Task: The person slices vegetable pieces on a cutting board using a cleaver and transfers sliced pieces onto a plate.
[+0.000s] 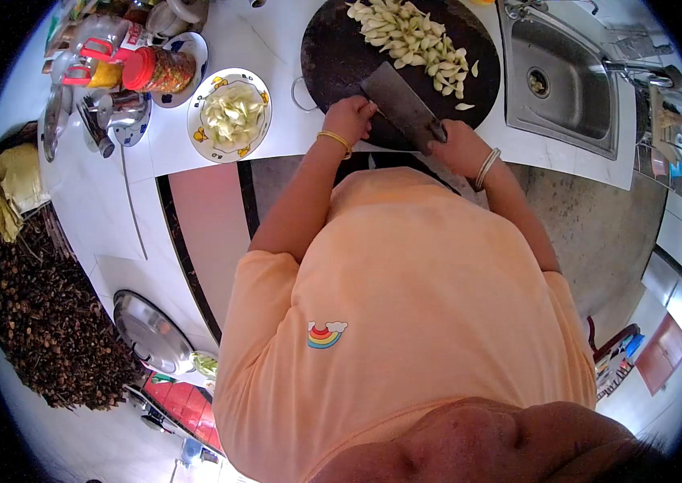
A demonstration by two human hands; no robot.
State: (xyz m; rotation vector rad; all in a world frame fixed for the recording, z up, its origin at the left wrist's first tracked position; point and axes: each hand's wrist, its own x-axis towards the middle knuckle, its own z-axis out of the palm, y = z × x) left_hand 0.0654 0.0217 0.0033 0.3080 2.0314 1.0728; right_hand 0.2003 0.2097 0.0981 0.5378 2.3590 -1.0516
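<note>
Chopping station, seen through the head camera I run remotely. The right hand (460, 150) is wrapped around the handle of a cleaver (402, 103), whose broad blade extends far and left over a round, dark chopping board (329, 52). The left hand (349, 121) sits at the near left part of the board, fingers curled, just beside the blade; I cannot tell whether it grips anything or touches the steel. Pale cloves (409, 36) form a loose heap on the far part of the board, with a few stray pieces at its right. To the left of the board, I see cut pieces (232, 114) piled on a patterned plate (229, 156). A red-lidded jar (170, 70) stands farther left; a metal sink (554, 101) is set in the counter (272, 48) at right.
</note>
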